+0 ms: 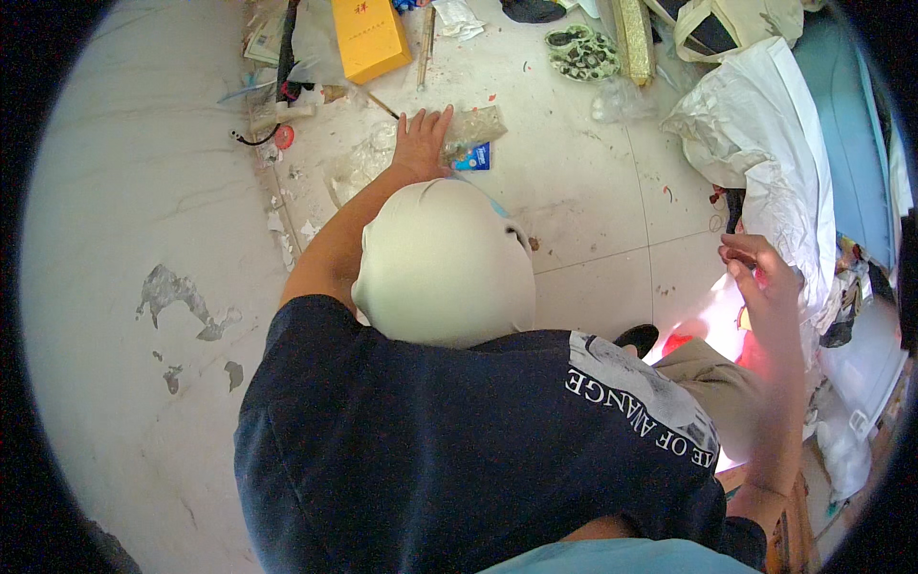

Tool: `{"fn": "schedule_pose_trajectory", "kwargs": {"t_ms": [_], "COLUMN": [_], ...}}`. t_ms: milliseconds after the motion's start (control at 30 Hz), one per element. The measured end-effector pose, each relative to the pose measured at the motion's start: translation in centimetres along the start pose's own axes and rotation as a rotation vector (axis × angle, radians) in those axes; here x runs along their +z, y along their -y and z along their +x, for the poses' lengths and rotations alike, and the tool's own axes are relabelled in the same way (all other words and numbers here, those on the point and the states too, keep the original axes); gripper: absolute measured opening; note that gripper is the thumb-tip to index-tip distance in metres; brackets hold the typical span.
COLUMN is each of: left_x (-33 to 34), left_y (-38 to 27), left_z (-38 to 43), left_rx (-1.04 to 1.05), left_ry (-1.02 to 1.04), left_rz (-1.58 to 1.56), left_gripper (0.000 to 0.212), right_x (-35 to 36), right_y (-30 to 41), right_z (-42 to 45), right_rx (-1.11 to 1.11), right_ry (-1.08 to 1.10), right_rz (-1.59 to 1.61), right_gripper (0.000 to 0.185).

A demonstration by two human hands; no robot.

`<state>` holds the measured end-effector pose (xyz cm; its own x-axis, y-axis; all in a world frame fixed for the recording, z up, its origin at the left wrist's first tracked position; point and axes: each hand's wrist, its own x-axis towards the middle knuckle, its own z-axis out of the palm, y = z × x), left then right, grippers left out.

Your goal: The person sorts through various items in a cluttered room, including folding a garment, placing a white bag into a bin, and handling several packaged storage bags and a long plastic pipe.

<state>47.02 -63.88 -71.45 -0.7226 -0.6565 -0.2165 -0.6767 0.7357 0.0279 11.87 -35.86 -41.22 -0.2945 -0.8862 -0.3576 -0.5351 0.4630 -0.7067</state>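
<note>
My left hand is palm down with spread fingers, over or against crumpled clear plastic packaging on the floor. Beside its thumb lies a small blue packet with writing. Beyond it is another clear plastic wrapper. A thin stick ends close to the fingertips. On the right, my right hand is raised with bent fingers, the thumb near the fingertips; whether anything small is between them cannot be told. Pink and red things show behind it, in bright light. A rounded shape in pale cloth, apparently my bent knee, fills the middle.
An orange-yellow box with writing lies at the top. A patterned green-and-black object and a gold-coloured long box are at the upper right. White crumpled sheeting and a light-blue surface line the right. A wall runs along the left.
</note>
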Motion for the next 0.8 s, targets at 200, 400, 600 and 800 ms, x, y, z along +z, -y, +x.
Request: {"fn": "schedule_pose_trajectory", "kwargs": {"t_ms": [200,400,600,800], "left_x": [0.4,-2.3,-14.8,-7.6], "left_y": [1.3,1.5,-9.1,-6.2], "left_z": [4.9,10.9,13.9,11.7], "left_rx": [-0.282,-0.38,0.144,0.085], "left_ry": [0.128,0.03,0.168,-0.088], "left_rz": [-0.398,-1.621,-1.717,-0.733], "left_gripper": [0.06,0.047,0.03,0.03], "right_x": [2.1,1.8,0.8,0.2], "right_y": [-2.6,-3.9,-5.7,-5.7], "right_z": [1.2,1.8,2.0,1.4], "right_rx": [-0.118,-0.206,-0.141,-0.077], "right_ry": [-0.028,0.032,0.043,0.067], "right_rz": [-0.15,-0.329,-0.371,-0.342], "right_gripper": [0.022,0.024,0.025,0.024]}}
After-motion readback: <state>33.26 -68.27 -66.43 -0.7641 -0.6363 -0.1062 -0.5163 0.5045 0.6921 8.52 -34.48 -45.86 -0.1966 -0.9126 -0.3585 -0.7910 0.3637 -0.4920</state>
